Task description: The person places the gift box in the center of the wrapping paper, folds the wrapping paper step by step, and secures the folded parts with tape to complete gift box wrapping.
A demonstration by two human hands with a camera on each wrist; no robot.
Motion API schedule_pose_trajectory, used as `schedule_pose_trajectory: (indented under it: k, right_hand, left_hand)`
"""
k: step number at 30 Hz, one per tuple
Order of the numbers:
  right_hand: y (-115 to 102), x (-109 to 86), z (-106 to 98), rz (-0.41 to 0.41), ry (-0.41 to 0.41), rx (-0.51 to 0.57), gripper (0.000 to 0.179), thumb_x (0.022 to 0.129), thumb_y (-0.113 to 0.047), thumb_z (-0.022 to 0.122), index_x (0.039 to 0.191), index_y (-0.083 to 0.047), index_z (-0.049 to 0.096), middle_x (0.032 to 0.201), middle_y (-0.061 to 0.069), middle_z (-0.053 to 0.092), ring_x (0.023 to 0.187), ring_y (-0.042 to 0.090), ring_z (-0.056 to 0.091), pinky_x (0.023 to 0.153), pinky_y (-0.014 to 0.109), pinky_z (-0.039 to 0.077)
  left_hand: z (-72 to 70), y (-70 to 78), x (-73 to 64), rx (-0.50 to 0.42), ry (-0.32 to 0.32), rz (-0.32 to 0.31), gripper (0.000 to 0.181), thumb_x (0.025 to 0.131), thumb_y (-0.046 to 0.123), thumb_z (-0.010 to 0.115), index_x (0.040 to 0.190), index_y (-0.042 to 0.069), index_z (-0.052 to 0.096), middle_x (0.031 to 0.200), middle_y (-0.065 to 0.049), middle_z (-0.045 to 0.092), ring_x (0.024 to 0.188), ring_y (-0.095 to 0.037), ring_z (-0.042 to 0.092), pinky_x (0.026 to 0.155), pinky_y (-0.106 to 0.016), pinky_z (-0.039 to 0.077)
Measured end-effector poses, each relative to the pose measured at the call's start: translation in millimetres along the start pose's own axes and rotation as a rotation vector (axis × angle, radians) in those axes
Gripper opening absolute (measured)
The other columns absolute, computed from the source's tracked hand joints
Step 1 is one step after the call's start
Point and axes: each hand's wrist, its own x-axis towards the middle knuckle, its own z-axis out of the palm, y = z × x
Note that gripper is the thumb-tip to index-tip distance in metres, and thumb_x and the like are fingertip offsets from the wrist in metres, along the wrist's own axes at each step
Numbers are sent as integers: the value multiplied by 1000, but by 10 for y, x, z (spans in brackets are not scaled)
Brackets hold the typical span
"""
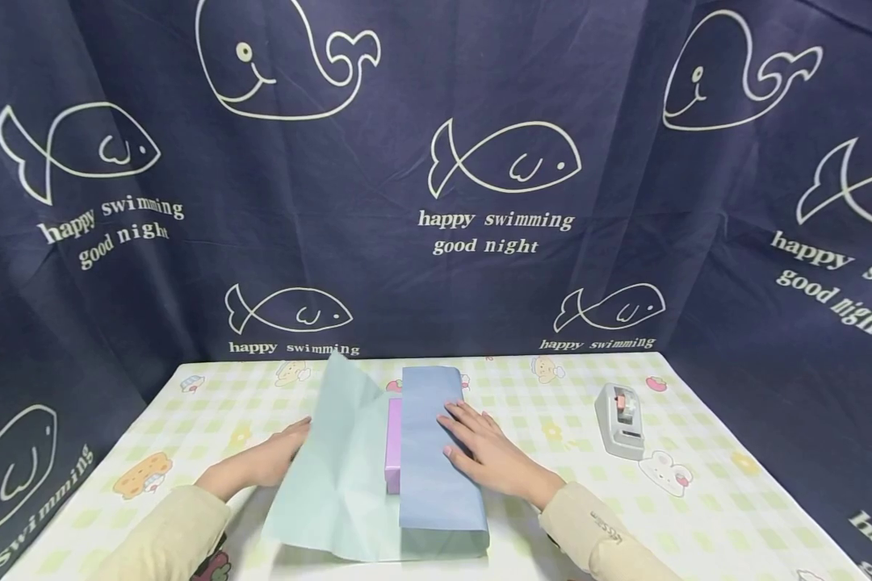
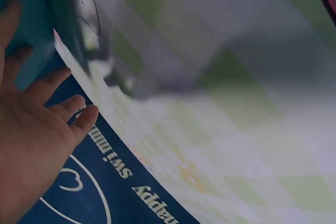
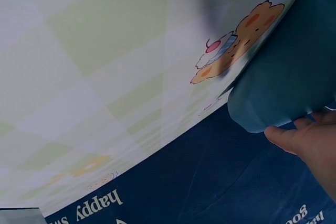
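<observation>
A sheet of wrapping paper, pale green on one face (image 1: 341,476) and blue on the other, lies under a purple box (image 1: 393,444). Its right side is folded over the box as a blue flap (image 1: 436,452), hiding most of the box. My right hand (image 1: 490,452) rests on this flap with fingers extended; in the right wrist view its fingers (image 3: 283,137) touch the folded paper edge. The left side of the sheet stands raised and creased. Behind it is my left hand (image 1: 279,456), fingertips hidden in the head view; the left wrist view shows its fingers (image 2: 50,85) loosely spread against the paper.
A grey tape dispenser (image 1: 620,420) stands at the right on the checked tablecloth (image 1: 552,387). A dark blue curtain (image 1: 392,282) with whale and fish drawings hangs behind the table and on both sides.
</observation>
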Motion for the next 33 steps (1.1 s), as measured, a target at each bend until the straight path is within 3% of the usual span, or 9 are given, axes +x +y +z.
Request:
schedule_pose_trajectory:
  k: [3, 6, 14, 16, 24, 33]
  right_hand:
    - [2, 0, 3, 1, 1, 0, 52, 96, -39, 39, 140, -11, 37, 150, 9, 26, 140, 29, 17, 109, 57, 16]
    - [3, -1, 3, 3, 1, -3, 52, 96, -39, 39, 140, -11, 37, 150, 9, 26, 140, 29, 17, 109, 57, 16]
    - [13, -3, 16, 5, 9, -8, 52, 96, -39, 38, 140, -12, 37, 150, 9, 26, 141, 28, 17, 109, 57, 15]
    - [16, -5, 22, 3, 8, -10, 52, 97, -40, 38, 141, -12, 37, 150, 8, 26, 141, 28, 17, 109, 57, 15]
    - [22, -8, 29, 0, 13, 2, 52, 97, -39, 38, 140, -12, 37, 150, 9, 26, 141, 28, 17, 109, 57, 16]
    - [9, -3, 29, 2, 17, -4, 51, 97, -40, 38, 140, -12, 37, 150, 8, 27, 141, 28, 17, 108, 58, 16]
  left_hand:
    - [20, 77, 43, -41, -7, -10, 56, 90, 31, 54, 137, 3, 39, 141, -26, 35, 128, -53, 25, 101, -66, 19]
    - [49, 161, 96, -81, -5, -28, 61, 93, 32, 50, 142, 3, 29, 145, -24, 28, 130, -54, 19, 102, -66, 16]
    - [159, 354, 223, -178, -55, -175, 61, 97, 46, 32, 148, 23, 7, 152, -9, 18, 136, -48, 9, 100, -71, 8]
    - [187, 382, 252, -180, -62, -174, 60, 98, 45, 28, 148, 22, 5, 153, -8, 15, 137, -46, 6, 100, -71, 6]
    - [297, 488, 371, -101, -39, -73, 57, 101, 37, 23, 148, 12, 3, 153, -16, 3, 140, -35, -7, 107, -63, 3]
    - [381, 596, 447, -47, -19, -142, 55, 99, 45, 21, 148, 24, 8, 155, -8, 2, 140, -36, -11, 104, -66, 6]
